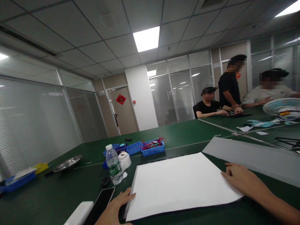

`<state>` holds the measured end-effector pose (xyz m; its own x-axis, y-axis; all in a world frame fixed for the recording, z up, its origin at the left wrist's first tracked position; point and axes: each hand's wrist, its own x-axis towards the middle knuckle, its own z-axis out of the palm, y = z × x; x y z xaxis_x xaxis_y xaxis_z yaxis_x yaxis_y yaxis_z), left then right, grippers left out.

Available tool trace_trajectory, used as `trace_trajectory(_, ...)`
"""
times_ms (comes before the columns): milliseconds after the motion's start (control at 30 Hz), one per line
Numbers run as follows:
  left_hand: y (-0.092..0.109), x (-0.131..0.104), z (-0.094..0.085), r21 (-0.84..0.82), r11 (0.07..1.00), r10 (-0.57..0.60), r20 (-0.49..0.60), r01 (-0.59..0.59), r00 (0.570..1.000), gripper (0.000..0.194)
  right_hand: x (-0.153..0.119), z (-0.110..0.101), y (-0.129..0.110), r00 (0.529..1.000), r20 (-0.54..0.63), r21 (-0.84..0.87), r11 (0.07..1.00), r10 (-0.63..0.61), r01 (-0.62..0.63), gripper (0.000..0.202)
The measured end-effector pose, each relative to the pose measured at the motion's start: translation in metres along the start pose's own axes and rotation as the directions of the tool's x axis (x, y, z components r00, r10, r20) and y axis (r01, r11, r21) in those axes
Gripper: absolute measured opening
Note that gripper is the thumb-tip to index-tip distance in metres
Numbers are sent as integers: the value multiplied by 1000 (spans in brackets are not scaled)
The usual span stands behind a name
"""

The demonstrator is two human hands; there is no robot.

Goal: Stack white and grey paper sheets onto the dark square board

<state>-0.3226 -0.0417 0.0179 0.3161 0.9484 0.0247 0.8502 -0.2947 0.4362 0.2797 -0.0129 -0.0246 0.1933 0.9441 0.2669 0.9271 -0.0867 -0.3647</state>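
White sheet [182, 184], one, touches left hand [116, 204] and right hand [243, 179], two grips part-open, clasping nothing.

We have one view, worn on the head: it looks forward over the green table [182, 132] from its near edge, the white sheet [182, 187] close below. It tilts enough to take in the ceiling [98, 18] and far door [124, 115].

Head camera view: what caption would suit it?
Two bare hands steady a white sheet on a green table.
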Motion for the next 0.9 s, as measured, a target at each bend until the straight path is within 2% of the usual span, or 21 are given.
trace_trajectory(267, -6, 3, 6, -43, 999, -21, -76, 18, 997, 67, -3, -1, -7, 1000, 18, -35, 999, -24, 24, 52)
trace_trajectory(433, -15, 6, 14, -79, 997, -16, -137, 5, 990, 62, -8, -1, -11, 998, 22, -31, 997, -64, 65, 55)
trace_trajectory(633, -16, 10, 17, -68, 997, -47, -117, 39, 992, 59, -6, 1, -9, 995, 30, -36, 994, -99, 100, 60)
trace_trajectory(700, -17, 11, 18, -70, 997, -46, -124, 37, 991, 58, 1, -2, 2, 993, 23, -41, 993, -114, 115, 62)
trace_trajectory(767, -19, 12, 19, -78, 996, -42, -126, 33, 991, 58, 11, -9, 23, 995, -6, -61, 993, -100, 99, 60)
trace_trajectory(833, -21, 13, 21, -82, 996, -41, -130, 31, 991, 58, 19, -17, 52, 998, -62, -97, 995, -25, 19, 61)
trace_trajectory(900, -23, 13, 21, -80, 996, -39, -138, 28, 990, 57, 25, -23, 81, 991, -107, -120, 989, 78, -91, 72)
